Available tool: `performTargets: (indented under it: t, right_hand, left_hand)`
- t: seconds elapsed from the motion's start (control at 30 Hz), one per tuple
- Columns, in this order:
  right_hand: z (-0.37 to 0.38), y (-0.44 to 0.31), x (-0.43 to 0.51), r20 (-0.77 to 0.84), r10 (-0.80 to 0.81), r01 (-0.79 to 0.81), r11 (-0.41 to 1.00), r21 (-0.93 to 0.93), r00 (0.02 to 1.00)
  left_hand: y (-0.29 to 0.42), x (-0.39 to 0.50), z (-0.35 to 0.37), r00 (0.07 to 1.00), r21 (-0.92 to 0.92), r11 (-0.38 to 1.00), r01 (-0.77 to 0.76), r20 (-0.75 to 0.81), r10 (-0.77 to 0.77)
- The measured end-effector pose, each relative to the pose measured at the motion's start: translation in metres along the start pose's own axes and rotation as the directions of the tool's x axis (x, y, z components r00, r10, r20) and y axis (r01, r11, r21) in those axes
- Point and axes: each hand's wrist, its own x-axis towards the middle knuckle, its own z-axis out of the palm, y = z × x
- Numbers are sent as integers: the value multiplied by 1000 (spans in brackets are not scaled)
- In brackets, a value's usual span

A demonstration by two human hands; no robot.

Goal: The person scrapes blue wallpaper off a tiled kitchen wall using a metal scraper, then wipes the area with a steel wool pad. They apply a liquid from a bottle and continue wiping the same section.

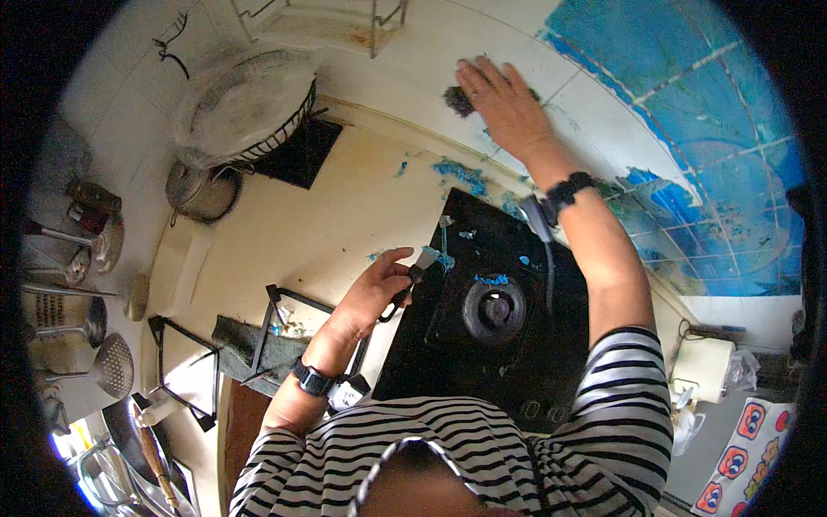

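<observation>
My right hand (510, 113) lies spread on a dark scrubbing pad (459, 102), pressing it against the white tiled wall (413, 77). To its right, blue film (723, 161) with torn edges covers part of the tiles. Lower down, my left hand (378, 291) grips a small scraper (424, 260) by its dark handle, with the flat blade pointing up and right. That blade is over the left edge of a black gas hob (536, 362), near its round burner (495, 309). Blue scraps (462, 174) are scattered along the wall's foot and on the hob.
A wire basket (284, 139) and a metal pot (203, 190) stand at the back left. Two black pan supports (184, 371) are on the left, one over a dark green cloth (236, 342). Ladles and a skimmer (113, 366) hang along the left wall.
</observation>
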Motion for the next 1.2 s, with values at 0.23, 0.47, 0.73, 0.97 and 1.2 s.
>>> performTargets:
  t: [0.23,0.47,0.73,0.97,1.2]
  right_hand:
    - [-22,28,-9,153,-15,19,999,-26,988]
    - [11,-15,24,-56,-85,90,992,93,995]
    - [12,0,50,-108,131,-125,990,65,985]
    - [19,-21,31,48,-123,94,912,399,991]
    - [18,5,7,85,57,-56,998,-15,995]
  left_hand:
    - [11,7,9,999,-7,999,41,-14,-42]
    - [7,4,13,996,4,1000,12,85,-13]
    - [8,4,6,1000,7,1000,10,13,-10]
    - [10,-13,-6,999,4,1000,12,-40,-12]
    - [9,-2,8,999,4,999,-38,-24,38]
